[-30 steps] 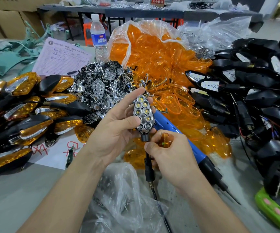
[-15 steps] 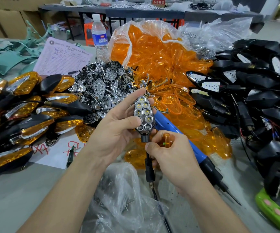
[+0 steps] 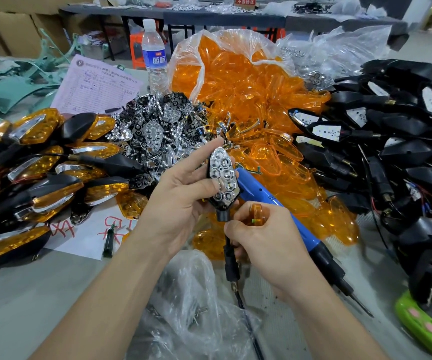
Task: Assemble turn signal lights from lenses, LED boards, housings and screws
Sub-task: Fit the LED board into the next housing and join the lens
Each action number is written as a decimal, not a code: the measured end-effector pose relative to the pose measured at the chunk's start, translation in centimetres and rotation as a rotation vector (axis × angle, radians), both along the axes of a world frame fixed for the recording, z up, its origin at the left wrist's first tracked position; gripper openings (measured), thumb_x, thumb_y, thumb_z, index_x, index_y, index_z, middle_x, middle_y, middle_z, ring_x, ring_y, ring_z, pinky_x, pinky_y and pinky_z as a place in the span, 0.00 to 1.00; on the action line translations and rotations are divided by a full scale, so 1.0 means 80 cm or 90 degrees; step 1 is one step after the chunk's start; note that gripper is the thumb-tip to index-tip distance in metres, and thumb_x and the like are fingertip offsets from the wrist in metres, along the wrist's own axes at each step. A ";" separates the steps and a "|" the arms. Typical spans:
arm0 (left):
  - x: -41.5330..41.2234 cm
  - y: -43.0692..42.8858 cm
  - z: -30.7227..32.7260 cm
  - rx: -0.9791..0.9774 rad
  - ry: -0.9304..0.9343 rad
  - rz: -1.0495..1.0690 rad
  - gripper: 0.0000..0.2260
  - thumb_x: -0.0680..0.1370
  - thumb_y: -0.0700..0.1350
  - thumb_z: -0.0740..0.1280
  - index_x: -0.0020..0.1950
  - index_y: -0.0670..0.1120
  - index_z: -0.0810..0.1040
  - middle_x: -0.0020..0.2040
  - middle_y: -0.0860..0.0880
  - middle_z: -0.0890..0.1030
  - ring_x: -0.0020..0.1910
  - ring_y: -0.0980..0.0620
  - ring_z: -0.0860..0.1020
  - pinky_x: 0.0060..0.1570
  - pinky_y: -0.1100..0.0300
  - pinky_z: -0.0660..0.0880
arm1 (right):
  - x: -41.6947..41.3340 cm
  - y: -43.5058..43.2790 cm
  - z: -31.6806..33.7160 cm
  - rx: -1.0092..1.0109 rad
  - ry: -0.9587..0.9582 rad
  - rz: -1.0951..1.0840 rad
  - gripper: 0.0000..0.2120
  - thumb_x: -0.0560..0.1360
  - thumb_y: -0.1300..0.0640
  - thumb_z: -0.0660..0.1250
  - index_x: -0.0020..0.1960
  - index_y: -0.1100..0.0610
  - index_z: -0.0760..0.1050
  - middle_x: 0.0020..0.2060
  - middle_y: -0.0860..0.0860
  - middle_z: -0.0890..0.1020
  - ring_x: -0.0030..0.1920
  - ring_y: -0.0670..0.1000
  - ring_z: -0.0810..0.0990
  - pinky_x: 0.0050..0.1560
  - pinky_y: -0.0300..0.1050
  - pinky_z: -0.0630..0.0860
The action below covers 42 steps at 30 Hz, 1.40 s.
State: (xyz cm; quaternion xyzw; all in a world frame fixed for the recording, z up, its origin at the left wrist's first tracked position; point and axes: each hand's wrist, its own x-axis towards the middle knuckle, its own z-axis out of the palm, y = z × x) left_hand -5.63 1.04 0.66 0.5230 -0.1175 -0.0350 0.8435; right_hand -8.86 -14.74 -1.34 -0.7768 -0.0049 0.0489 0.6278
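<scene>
My left hand (image 3: 181,193) holds a black turn signal housing (image 3: 224,178) upright, its chrome honeycomb reflector facing me and its stem and cable hanging down. My right hand (image 3: 266,242) is closed just below it, pinching an orange lens (image 3: 256,213) beside the housing's stem. A blue electric screwdriver (image 3: 282,214) lies on the table behind both hands. Orange lenses (image 3: 248,94) spill from a clear bag at the back. Chrome reflectors (image 3: 157,128) are heaped to the left of them.
Finished amber signals (image 3: 35,162) are piled at the left and black housings with LED boards (image 3: 381,141) at the right. A clear screw bag (image 3: 191,302) lies near me. A water bottle (image 3: 155,55) and a paper form (image 3: 98,87) stand behind. A green object (image 3: 425,326) sits bottom right.
The housing in my left hand has tilted slightly so its reflector catches more light. My right hand stays put with the lens.
</scene>
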 end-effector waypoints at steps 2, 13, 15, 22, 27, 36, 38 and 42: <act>0.000 -0.001 0.000 0.028 0.003 0.019 0.27 0.75 0.28 0.65 0.69 0.52 0.79 0.58 0.46 0.86 0.55 0.47 0.84 0.46 0.49 0.85 | 0.000 -0.001 0.001 0.004 -0.018 -0.003 0.04 0.66 0.54 0.71 0.38 0.54 0.79 0.28 0.50 0.78 0.28 0.52 0.76 0.33 0.52 0.79; -0.003 -0.007 -0.002 0.122 -0.005 0.051 0.28 0.79 0.25 0.62 0.70 0.53 0.80 0.58 0.48 0.86 0.52 0.48 0.79 0.46 0.52 0.76 | 0.018 0.006 0.025 0.016 -0.229 -0.199 0.12 0.75 0.46 0.72 0.40 0.54 0.80 0.32 0.55 0.80 0.35 0.61 0.78 0.33 0.60 0.78; -0.006 -0.009 -0.004 0.138 -0.012 0.042 0.29 0.79 0.25 0.62 0.71 0.53 0.79 0.55 0.48 0.86 0.49 0.50 0.78 0.46 0.51 0.74 | 0.023 0.009 0.024 0.011 -0.209 -0.205 0.14 0.75 0.46 0.71 0.38 0.55 0.78 0.31 0.56 0.79 0.35 0.63 0.77 0.34 0.62 0.78; -0.009 -0.011 -0.004 0.119 -0.001 0.002 0.27 0.77 0.33 0.66 0.71 0.56 0.80 0.51 0.51 0.85 0.44 0.53 0.82 0.42 0.57 0.81 | 0.023 0.005 0.021 -0.019 -0.221 -0.209 0.13 0.75 0.45 0.69 0.39 0.54 0.79 0.33 0.53 0.81 0.34 0.59 0.79 0.34 0.58 0.79; -0.009 -0.004 -0.003 0.089 0.004 -0.134 0.32 0.76 0.30 0.64 0.76 0.54 0.75 0.65 0.49 0.81 0.55 0.49 0.81 0.49 0.54 0.82 | 0.025 -0.005 0.021 -0.057 -0.243 -0.231 0.09 0.78 0.56 0.70 0.39 0.50 0.81 0.33 0.45 0.82 0.33 0.47 0.80 0.31 0.40 0.76; -0.005 0.001 -0.005 0.007 0.071 -0.166 0.24 0.75 0.33 0.66 0.70 0.48 0.81 0.58 0.46 0.82 0.51 0.48 0.82 0.48 0.49 0.83 | 0.015 0.003 0.023 -0.179 -0.294 -0.258 0.10 0.78 0.52 0.69 0.39 0.52 0.76 0.31 0.46 0.79 0.36 0.47 0.79 0.29 0.35 0.73; -0.005 0.000 -0.005 0.026 0.069 -0.147 0.24 0.75 0.34 0.68 0.70 0.48 0.80 0.56 0.46 0.82 0.50 0.48 0.82 0.47 0.51 0.83 | 0.014 0.003 0.023 -0.193 -0.319 -0.258 0.09 0.77 0.50 0.68 0.39 0.52 0.76 0.31 0.46 0.78 0.35 0.49 0.78 0.31 0.38 0.74; -0.001 0.001 -0.004 0.026 0.079 -0.103 0.26 0.75 0.32 0.67 0.72 0.47 0.77 0.55 0.45 0.84 0.50 0.47 0.82 0.45 0.52 0.83 | 0.007 0.005 0.028 -0.157 -0.319 -0.198 0.08 0.75 0.47 0.73 0.41 0.49 0.80 0.34 0.45 0.81 0.37 0.47 0.80 0.34 0.37 0.76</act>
